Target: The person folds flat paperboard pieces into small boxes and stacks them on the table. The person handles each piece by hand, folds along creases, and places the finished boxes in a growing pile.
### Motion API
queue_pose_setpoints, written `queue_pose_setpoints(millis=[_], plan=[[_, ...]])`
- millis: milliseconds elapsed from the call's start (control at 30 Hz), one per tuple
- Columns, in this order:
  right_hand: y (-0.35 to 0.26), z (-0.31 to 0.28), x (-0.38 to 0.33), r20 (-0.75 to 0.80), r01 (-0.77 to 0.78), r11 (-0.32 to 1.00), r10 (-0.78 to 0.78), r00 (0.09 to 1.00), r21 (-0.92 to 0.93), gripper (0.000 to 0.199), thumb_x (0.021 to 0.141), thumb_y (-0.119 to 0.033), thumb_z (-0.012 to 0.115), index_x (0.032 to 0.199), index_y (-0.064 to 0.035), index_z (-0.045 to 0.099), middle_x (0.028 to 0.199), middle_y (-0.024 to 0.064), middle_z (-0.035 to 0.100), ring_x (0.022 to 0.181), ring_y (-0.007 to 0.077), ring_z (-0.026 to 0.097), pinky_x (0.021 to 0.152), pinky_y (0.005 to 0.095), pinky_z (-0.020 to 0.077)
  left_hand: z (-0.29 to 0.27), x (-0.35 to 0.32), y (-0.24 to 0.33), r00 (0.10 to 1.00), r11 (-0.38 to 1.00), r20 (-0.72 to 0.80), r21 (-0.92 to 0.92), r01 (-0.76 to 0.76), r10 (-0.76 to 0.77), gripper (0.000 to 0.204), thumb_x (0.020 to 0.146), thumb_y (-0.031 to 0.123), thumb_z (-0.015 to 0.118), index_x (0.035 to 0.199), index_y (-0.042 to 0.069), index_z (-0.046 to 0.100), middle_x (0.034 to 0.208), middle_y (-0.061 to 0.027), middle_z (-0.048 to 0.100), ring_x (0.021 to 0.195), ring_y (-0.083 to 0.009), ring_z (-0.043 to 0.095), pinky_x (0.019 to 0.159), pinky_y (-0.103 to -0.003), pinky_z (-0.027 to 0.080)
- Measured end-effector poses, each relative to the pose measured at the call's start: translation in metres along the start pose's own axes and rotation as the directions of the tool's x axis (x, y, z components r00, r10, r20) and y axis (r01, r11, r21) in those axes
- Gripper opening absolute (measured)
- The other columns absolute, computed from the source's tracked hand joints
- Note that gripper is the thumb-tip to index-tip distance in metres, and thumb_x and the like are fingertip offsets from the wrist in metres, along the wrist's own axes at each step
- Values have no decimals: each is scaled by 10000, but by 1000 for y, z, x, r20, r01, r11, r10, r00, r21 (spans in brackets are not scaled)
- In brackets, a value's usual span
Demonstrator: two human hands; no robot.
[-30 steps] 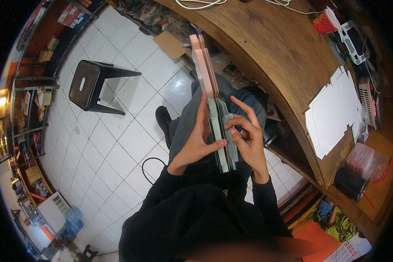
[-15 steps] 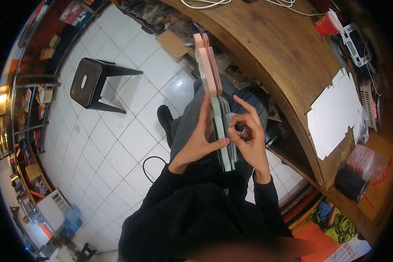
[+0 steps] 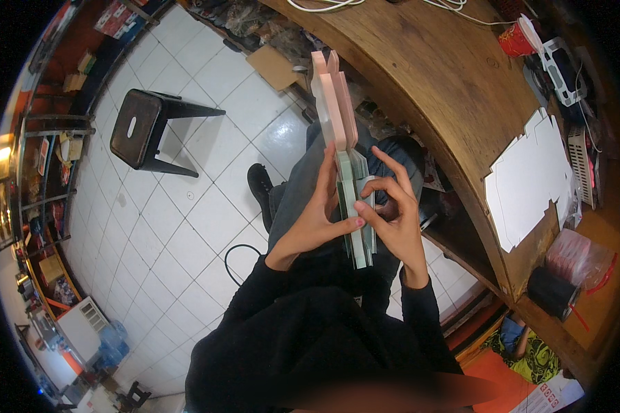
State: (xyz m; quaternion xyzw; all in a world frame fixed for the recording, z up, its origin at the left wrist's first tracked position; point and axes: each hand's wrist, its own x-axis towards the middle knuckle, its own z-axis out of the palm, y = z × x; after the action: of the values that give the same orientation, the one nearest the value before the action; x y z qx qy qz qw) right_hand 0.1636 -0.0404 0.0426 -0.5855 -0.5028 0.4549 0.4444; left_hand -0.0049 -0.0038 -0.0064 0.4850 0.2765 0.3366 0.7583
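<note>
Spread wider than before, the stack (image 3: 346,168) shows its pink ends parted. Left to right: a black stool (image 3: 138,131); the left hand (image 3: 315,224), gripping the stack's green end above the legs (image 3: 300,189); the right hand (image 3: 399,220), thumb and forefinger narrowly curled at its right side, pinch unclear.

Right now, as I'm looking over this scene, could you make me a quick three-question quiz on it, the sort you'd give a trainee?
1. Which two main colours show on the stack of flat pieces in the left hand?
2. Where does the dark stool stand?
a) Right of both hands
b) On the tiled floor, left of both hands
c) On top of a table
3. True or false: the white sheets lie to the right of the right hand.

Key: 1. Pink and pale green. 2. b. 3. True.
</note>
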Motion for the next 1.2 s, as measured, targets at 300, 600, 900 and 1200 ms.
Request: queue_pose_setpoints(millis=[300, 600, 900, 1200], plan=[[1, -4, 2, 33, -18, 999, 16, 999, 51, 125, 814, -94, 727, 905, -48, 655, 1478, 128, 401, 1203, 241, 553, 723, 303, 584, -1, 0, -1, 1000, 1000, 5, 6, 25, -25, 1234, 773, 201, 811, 1550, 165, -147, 1606, -197, -147, 1501, -294, -66, 1189, -460, 101], [5, -5, 3, 46, 4, 995, -9, 999, 98, 129, 821, -91, 719, 917, -35, 653, 1472, 145, 397, 1191, 245, 559, 729, 309, 595, -1, 0, -3, 1000, 1000, 14, 15, 18, -18, 1237, 775, 235, 811, 1547, 169, -153, 1601, -199, -165, 1499, -306, -81, 1192, -477, 82], [5, -6, 3, 43, -11, 999, 9, 999, 51, 120, 821, -107, 712, 911, -53, 654, 1468, 140, 407, 1162, 245, 575, 721, 311, 584, -1, 1, -2, 1000, 999, 2, 45, 31, -31, 1242, 769, 229, 810, 1546, 164, -157, 1599, -203, -173, 1498, -309, -80, 1195, -471, 78], [5, -4, 4, 46, 29, 997, -32, 998, 73, 101, 829, -78, 696, 913, -39, 654, 1468, 160, 403, 1135, 226, 584, 692, 286, 584, 0, 0, 1, 1000, 996, -3, 82, 21, -20, 1197, 796, 216, 770, 1545, 160, -163, 1607, -199, -133, 1502, -316, -16, 1194, -458, 106]])
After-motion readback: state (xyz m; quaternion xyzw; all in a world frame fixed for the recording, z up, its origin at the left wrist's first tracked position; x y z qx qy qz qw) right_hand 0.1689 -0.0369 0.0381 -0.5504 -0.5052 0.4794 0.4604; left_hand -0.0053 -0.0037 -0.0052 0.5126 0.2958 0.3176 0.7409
